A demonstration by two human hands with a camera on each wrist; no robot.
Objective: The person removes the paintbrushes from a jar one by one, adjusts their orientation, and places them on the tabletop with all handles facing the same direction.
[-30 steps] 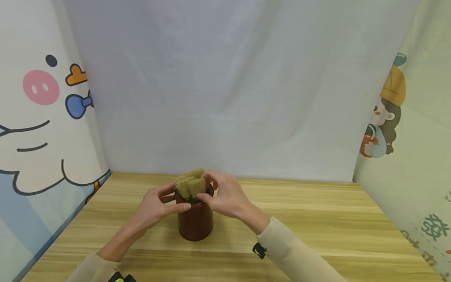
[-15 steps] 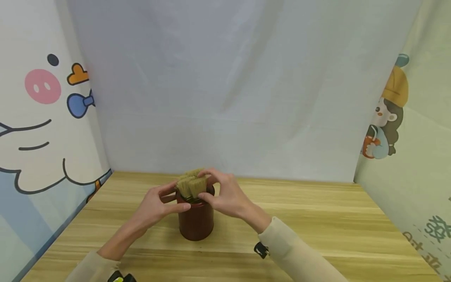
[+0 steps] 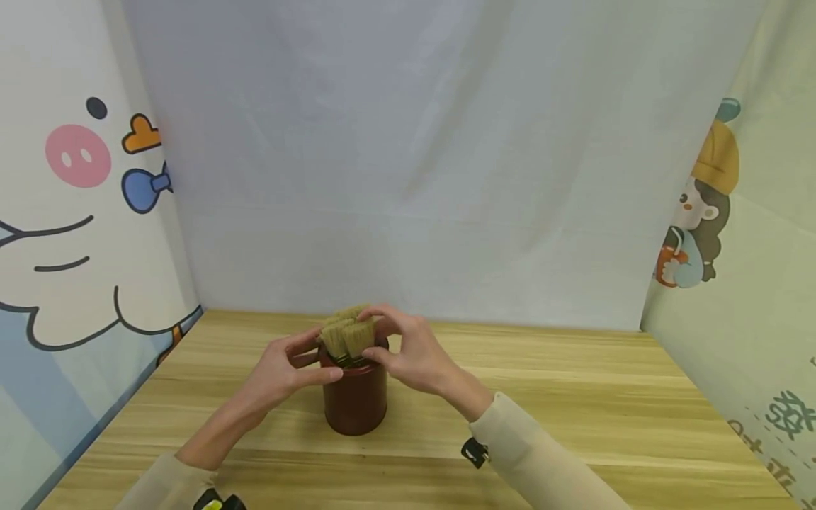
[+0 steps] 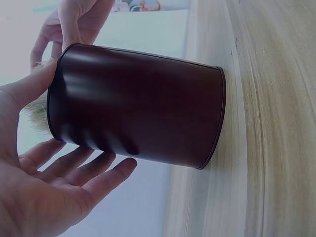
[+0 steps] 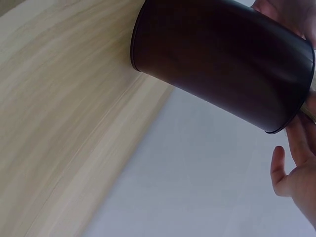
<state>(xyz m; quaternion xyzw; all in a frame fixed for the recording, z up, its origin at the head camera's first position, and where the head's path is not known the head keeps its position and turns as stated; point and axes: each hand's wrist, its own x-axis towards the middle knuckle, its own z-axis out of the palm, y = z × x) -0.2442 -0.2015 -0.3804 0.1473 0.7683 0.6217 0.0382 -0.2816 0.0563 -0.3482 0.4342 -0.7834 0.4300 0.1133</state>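
Found at lower centre of head frame: dark red canister (image 3: 355,405), upright on wooden table (image 3: 542,397), with tan bristle bundles (image 3: 346,338) protruding from the top. Noted at left: left hand (image 3: 280,368), laid unclenched against canister. Noted at right: right hand (image 3: 416,355), pinching bristle bundles.

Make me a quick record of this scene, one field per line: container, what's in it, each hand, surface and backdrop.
Container: dark red canister, upright
Contents: tan bristly bundles, standing out above the rim; their lower part is hidden
Left hand: spans the canister's rim, thumb at the near side
Right hand: thumb and fingers on the bundles, at their right side
Surface: wood-grain table
Backdrop: plain pale cloth behind; cartoon-printed cloths on both sides
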